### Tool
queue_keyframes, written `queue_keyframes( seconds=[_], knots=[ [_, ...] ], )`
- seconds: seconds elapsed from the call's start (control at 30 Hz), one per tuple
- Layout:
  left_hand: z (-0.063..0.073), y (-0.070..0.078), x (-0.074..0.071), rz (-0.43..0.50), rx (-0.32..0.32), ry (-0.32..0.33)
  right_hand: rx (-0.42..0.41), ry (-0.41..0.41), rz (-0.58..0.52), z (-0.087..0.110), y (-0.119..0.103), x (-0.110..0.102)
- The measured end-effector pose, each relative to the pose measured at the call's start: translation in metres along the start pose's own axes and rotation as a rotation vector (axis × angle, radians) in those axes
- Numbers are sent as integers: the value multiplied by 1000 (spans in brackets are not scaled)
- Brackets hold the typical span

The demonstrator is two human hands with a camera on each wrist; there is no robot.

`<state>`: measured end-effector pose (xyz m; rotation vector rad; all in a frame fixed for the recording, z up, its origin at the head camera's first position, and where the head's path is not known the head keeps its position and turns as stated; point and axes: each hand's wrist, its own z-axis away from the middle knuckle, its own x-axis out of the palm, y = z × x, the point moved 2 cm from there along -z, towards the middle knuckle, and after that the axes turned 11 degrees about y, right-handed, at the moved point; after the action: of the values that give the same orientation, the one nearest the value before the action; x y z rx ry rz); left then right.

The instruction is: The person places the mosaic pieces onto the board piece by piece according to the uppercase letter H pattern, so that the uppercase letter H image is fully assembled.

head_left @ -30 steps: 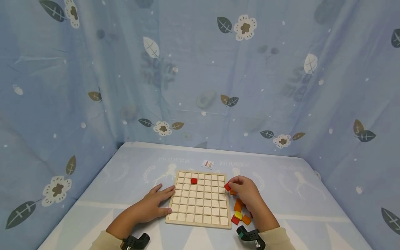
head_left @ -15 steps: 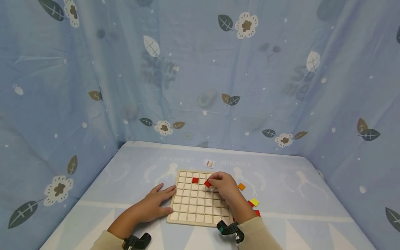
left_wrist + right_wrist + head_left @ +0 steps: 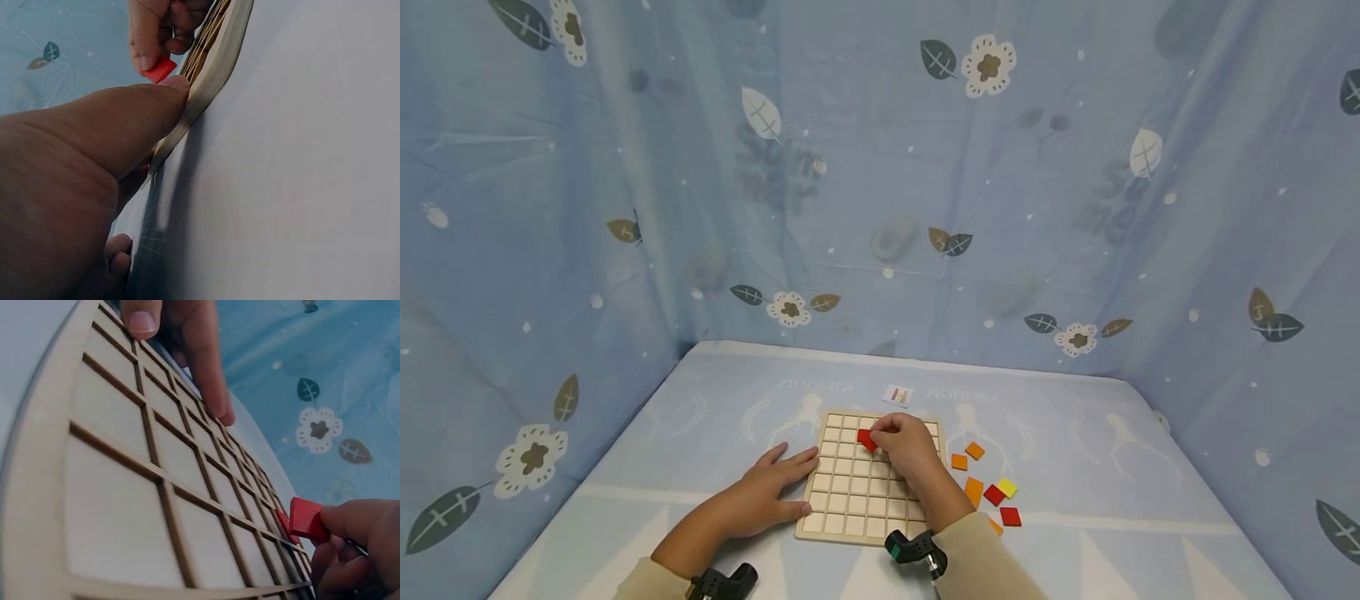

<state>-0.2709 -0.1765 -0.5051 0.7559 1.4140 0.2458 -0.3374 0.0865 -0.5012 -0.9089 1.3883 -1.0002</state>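
Note:
A wooden grid board (image 3: 850,503) with square recesses lies on the table. My left hand (image 3: 767,492) rests at its left edge, fingers spread and fairly straight, with thumb and fingertips on the rim. Between thumb and fingers, my right hand (image 3: 913,454) pinches a red square tile (image 3: 307,519), tilted over the board's upper part. Another red tile (image 3: 285,526) sits in a recess close behind the held one; in the head view the two overlap. The right hand and forearm hide the board's right side in that view.
Right of the board lie loose tiles: orange ones (image 3: 974,451), a yellow one (image 3: 1007,487) and red ones (image 3: 1011,517). A small printed card (image 3: 898,395) lies beyond the board's far edge. A patterned blue curtain (image 3: 880,208) stands around the table (image 3: 1075,467).
My right hand has carried the red tile leftward from beside the loose tiles to near the red tile on the board. The left hand stays at the board's edge.

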Motion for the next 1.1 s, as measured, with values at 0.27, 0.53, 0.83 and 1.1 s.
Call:
queue_keyframes(
  seconds=[0.27,0.53,0.83,1.1],
  knots=[
    [-1,2,2,14,8,-9,-43,-11,90,2,3,7],
    [0,3,1,12,16,0,-100,-15,223,5,1,7],
    [1,1,0,18,1,-2,-108,-23,247,5,6,10],
    [0,1,1,11,4,4,-129,-16,205,7,6,5]
  ],
)
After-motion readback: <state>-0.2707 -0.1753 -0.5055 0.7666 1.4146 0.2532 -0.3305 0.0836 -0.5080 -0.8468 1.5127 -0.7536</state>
